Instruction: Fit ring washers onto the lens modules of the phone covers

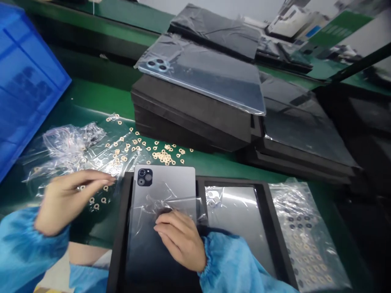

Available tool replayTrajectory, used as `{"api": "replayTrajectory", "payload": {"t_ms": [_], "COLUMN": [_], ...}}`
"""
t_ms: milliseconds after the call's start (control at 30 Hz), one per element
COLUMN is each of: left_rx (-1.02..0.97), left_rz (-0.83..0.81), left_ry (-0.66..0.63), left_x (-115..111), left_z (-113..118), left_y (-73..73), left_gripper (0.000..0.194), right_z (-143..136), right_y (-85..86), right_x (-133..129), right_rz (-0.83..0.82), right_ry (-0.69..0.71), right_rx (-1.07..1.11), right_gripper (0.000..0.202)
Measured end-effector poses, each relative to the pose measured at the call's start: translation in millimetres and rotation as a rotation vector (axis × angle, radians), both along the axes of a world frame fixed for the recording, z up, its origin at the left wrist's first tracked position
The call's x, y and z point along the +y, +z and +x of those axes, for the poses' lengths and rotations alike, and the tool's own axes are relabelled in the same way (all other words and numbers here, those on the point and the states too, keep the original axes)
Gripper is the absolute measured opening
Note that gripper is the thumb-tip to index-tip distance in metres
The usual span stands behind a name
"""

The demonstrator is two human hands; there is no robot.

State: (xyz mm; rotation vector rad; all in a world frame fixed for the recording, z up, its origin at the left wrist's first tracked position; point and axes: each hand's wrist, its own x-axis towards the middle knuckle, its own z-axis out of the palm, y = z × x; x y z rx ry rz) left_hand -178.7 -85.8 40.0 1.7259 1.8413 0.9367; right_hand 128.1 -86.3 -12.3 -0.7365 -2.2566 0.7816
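Note:
A grey tablet [165, 179] with a camera block at its upper left lies back up in a black foam tray [122, 228]. Over its middle is my right hand [181, 240], fingers pinched at some clear film [183, 201]; what lies between the fingertips is too small to name. My left hand [69, 197] is left of the tray, thumb and fingers closed together, near scattered small gold rings [163, 156]. Whether it holds anything is hidden. A second tablet [238, 215] under clear film fills the tray's right compartment.
Black foam trays [189, 114] are stacked behind, topped by a wrapped blue tablet [207, 77]. A blue bin [27, 81] stands at left, near crumpled clear bags [67, 142]. A bag of small parts [308, 240] lies at right.

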Motion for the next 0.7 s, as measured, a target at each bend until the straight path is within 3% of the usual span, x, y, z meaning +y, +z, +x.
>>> {"api": "replayTrajectory", "payload": {"t_ms": [33,67,167,433,700], "left_rx": [-0.024,-0.049,-0.085,-0.09,0.049], "left_rz": [0.0,0.003,-0.018,0.033,0.238], "left_ry": [-0.132,-0.185,-0.247,-0.256,-0.444], "left_x": [9,19,41,46,48], "left_z": [20,36,62,64,69], "left_y": [-1.1,-2.9,-10.9,-26.5,-33.2], "left_gripper": [0.005,0.006,0.012,0.005,0.023], "right_z": [1,1,2,2,1], "right_y": [0.0,0.1,-0.2,-1.0,0.8], "right_x": [0,-1,-1,2,5], "right_rz": [-0.005,-0.01,-0.021,-0.037,-0.032], "right_ry": [-0.004,-0.006,0.0,-0.002,0.0], "right_rx": [-0.005,-0.008,-0.011,-0.007,-0.008], "right_gripper": [0.014,0.014,0.013,0.013,0.014]}}
